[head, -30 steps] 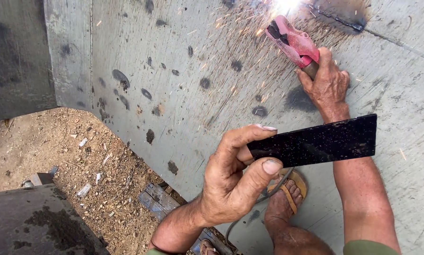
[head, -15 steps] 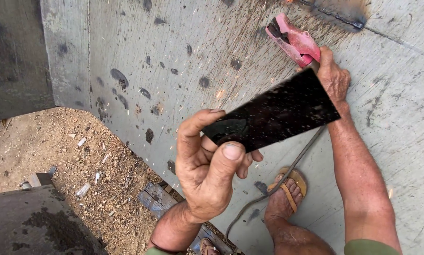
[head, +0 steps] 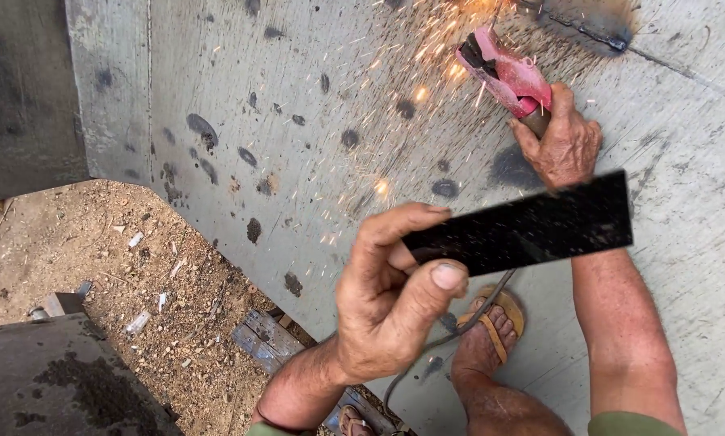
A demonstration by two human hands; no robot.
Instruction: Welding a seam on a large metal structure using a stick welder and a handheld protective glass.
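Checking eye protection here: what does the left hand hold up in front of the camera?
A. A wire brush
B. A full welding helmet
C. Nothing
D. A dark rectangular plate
D: the left hand pinches a dark rectangular plate at one end, between thumb and fingers.

Both forearms were bare, the left hand [head: 390, 303] and right hand [head: 560, 141] weathered, veined and ungloved, with short, broad nails; an olive-green sleeve edge [head: 633, 424] showed at the right upper arm. The foot [head: 483, 347] wore a tan thong sandal [head: 503, 311] with a strap between the toes; the ankle was bare.
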